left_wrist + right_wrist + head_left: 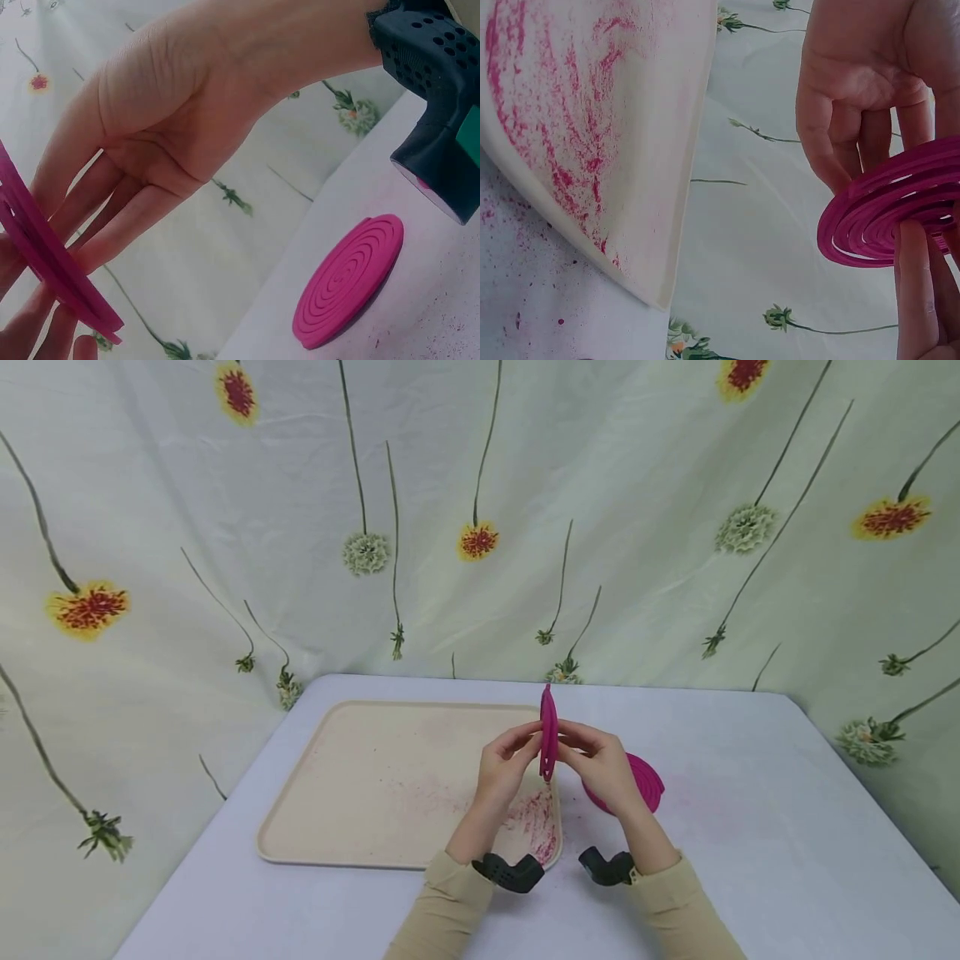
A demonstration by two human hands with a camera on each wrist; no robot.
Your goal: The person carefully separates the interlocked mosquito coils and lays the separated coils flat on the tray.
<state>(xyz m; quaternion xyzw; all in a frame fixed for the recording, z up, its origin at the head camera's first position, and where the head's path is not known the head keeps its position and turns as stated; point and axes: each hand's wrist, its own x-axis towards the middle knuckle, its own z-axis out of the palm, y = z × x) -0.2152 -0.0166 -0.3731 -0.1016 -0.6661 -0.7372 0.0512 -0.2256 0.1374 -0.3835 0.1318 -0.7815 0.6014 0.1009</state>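
Both hands, left hand (504,766) and right hand (600,764), pinch an upright pink coil disc (548,733) above the tray's (360,777) 4 o'clock corner, apparently prying paired spirals apart. Separating them likely needs gentle, even pulling. A second disc (647,781) lies at the right hand's 3 o'clock.

A magenta spiral coil (548,732) is standing on edge above the desk (750,827), pinched between the left hand (504,766) and the right hand (600,763), its concentric rings pulling slightly apart. A second pink coil (645,781) is lying flat on the desk, just beside the right hand.
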